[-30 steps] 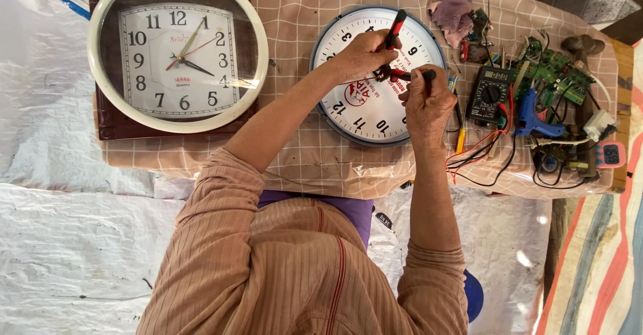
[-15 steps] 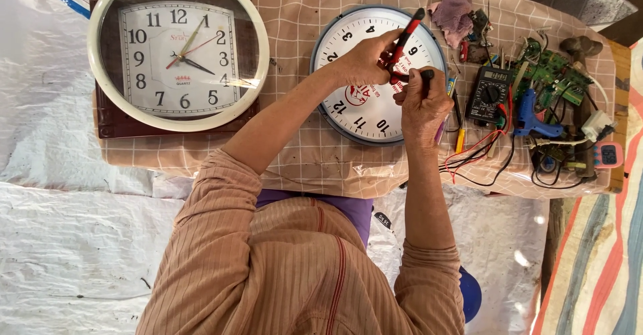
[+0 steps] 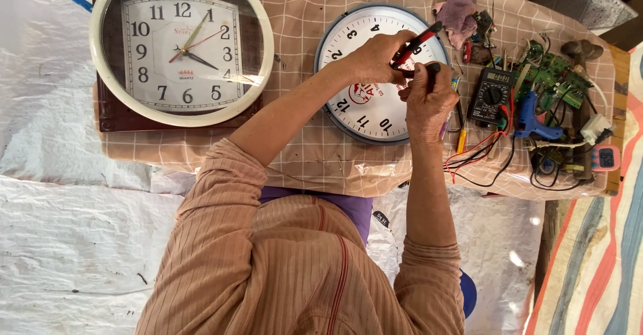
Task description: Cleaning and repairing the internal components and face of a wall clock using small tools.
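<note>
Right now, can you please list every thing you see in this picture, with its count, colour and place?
Wall clock: 1, cream rim, left, on a brown board.
Wall clock: 1, grey rim, white face, centre, under the hands.
Tablecloth: 1, beige check, over the table.
Pliers: 1, red and black handles, in the left hand.
Multimeter: 1, black, right of centre.
Glue gun: 1, blue, right.
Circuit boards: several, green, far right.
Rag: 1, pink, top.
Left hand: holds the pliers.
Right hand: grips a small dark part, unclear.
</note>
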